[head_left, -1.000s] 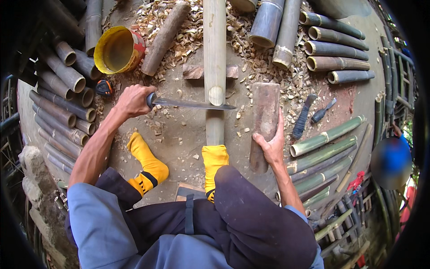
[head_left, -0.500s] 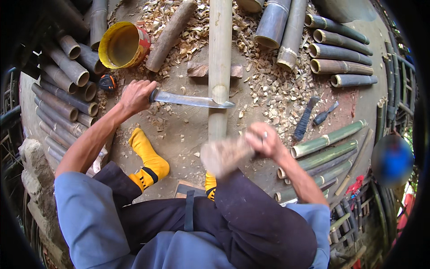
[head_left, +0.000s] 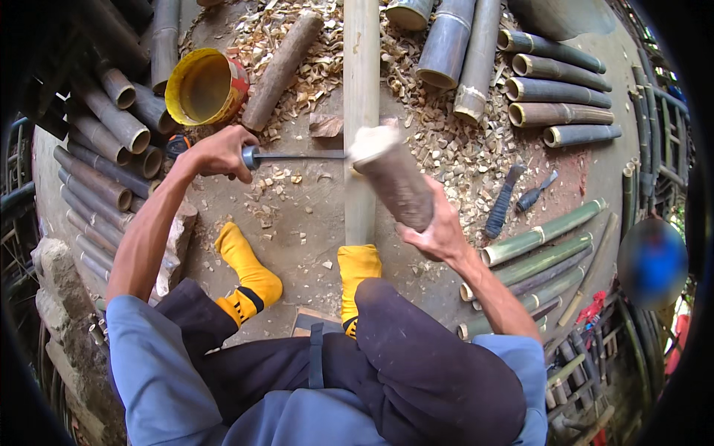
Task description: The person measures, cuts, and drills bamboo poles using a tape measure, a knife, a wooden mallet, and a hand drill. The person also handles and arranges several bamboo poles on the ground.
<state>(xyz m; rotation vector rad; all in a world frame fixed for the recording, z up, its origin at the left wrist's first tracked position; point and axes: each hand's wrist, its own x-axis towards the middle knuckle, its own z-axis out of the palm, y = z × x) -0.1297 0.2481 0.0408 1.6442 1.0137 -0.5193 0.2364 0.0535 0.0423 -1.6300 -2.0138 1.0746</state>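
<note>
Left grip [head_left: 222,152] holds one knife [head_left: 301,155], right grip [head_left: 437,232] one wooden block [head_left: 398,182].

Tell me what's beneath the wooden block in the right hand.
The pale bamboo pole runs partly beneath the wooden block, emerging above and below. The knife reaches in from the left; its tip is covered.

1. The wooden block [head_left: 399,186] in the right hand [head_left: 440,229] is motion-blurred and hides the tip of the knife [head_left: 297,155].
2. The left hand [head_left: 222,152] covers most of the knife's handle [head_left: 250,156].
3. The pale bamboo pole [head_left: 361,67] is cut off by the far edge.
4. The left wrist [head_left: 190,163] partly hides a tape measure [head_left: 177,145].
5. At right, a round patch [head_left: 653,264] is too blurred to tell.
</note>
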